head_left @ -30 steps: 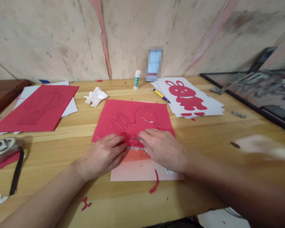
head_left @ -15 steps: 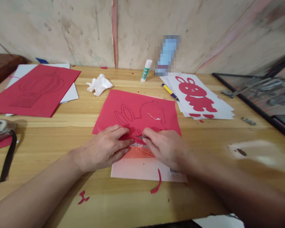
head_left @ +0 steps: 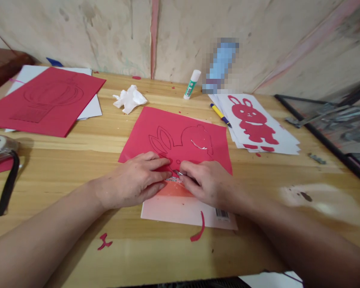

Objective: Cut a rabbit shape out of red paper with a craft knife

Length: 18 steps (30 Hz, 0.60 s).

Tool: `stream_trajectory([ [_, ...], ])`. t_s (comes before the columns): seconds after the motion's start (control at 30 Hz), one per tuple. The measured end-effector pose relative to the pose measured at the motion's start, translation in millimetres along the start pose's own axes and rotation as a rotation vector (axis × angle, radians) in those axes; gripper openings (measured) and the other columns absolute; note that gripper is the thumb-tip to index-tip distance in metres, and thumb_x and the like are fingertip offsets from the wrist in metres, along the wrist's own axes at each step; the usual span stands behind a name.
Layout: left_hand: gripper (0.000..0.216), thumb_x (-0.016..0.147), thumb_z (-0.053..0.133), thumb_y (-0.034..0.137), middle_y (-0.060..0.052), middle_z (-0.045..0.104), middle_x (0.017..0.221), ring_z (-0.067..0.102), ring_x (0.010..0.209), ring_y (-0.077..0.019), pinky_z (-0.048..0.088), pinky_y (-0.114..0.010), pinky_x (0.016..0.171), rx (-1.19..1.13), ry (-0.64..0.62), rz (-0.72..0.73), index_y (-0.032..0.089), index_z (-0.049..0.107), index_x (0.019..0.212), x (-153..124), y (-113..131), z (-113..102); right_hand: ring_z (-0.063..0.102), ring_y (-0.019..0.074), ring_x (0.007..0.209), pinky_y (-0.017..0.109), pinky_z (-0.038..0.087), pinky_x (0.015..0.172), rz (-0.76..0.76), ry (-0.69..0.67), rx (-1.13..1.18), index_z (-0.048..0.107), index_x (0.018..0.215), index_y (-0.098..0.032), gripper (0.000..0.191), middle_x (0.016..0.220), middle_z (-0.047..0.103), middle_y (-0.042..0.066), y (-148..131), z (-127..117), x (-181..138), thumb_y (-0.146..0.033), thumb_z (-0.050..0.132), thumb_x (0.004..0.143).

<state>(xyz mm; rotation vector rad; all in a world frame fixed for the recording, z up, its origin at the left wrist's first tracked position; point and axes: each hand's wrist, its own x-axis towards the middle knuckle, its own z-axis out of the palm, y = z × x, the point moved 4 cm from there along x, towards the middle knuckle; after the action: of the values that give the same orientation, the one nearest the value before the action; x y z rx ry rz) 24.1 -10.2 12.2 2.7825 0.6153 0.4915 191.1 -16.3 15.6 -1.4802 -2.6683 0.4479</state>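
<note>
A red paper sheet with a rabbit outline drawn on it lies before me, over a white-and-orange printed sheet. My left hand rests on its lower left part, fingers extended and pressing the paper down. In my right hand a slim craft knife is pinched, its metal tip touching the red paper close to my left fingertips. Most of the knife is hidden by the hand. A curved slit shows in the drawn shape at the upper right of the sheet.
A finished red rabbit cutout lies on white sheets at right, beside a yellow-and-blue pen. Behind stand a glue stick and crumpled tissue. Another drawn red sheet is at left. Red scraps lie in front.
The camera view has shifted slightly, so the table items sit a little differently in frame. The knife tip has moved slightly on the paper; both hands keep their places around it.
</note>
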Motion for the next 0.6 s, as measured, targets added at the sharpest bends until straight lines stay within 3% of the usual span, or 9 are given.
stream_trajectory([
  [0.17,0.029,0.095,0.044,0.026,-0.012,0.060,0.119,0.055,0.104,-0.0235,0.047,-0.041,0.090,-0.014,-0.007,-0.003,0.018,0.066,0.111,-0.1,-0.3,0.6,0.036,0.0109,0.047,0.028,0.017,0.050,0.001,-0.015,0.020,0.053,0.077,-0.021,0.012,0.053,0.050,-0.003,-1.4,0.2,0.9,-0.023,0.043,0.084],
  [0.6,0.029,0.095,0.043,0.025,-0.013,0.059,0.118,0.054,0.103,-0.0241,0.046,-0.040,0.090,-0.004,-0.020,0.019,0.016,0.066,0.110,0.9,0.1,1.6,0.033,0.0107,0.049,0.028,0.016,0.050,-0.007,-0.107,-0.066,0.055,0.082,-0.020,0.012,0.057,0.051,-0.002,-5.3,-2.7,6.1,-0.023,0.044,0.084],
])
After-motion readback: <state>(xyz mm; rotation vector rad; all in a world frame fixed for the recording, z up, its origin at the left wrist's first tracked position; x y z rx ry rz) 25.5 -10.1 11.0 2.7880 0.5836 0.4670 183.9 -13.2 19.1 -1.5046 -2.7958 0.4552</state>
